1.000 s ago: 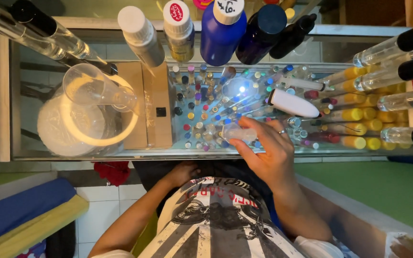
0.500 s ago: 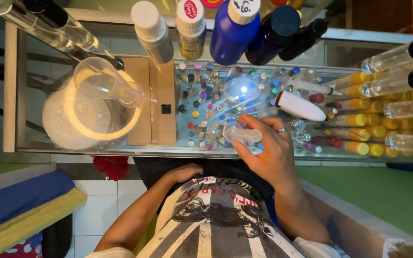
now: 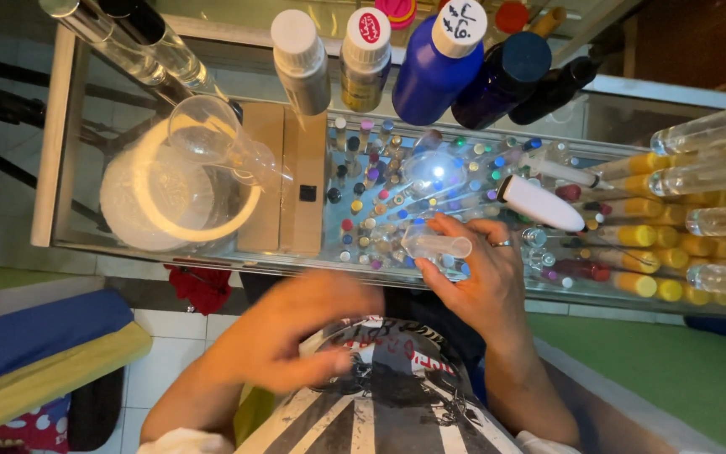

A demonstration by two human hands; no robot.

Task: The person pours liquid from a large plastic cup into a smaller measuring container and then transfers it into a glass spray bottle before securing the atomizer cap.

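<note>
The grip of the left hand cannot be told: the hand is blurred, raised in front of the person's chest, near the edge of the glass table, and nothing shows in it. At the far left on the table stands a round white container, with a clear glass funnel lying tilted over its rim. Just right of it lies a flat brown cardboard box. Under the glass top, small vials with coloured caps stand packed together. Above them, the right hand, with a ring on one finger, has its grip clamped on a small clear vial, held on its side over the near edge of the table. A white capsule-shaped thing lies just beyond the fingers. Farther right lie yellow-capped tubes. Along the far edge stand a blue bottle and other bottles.
</note>
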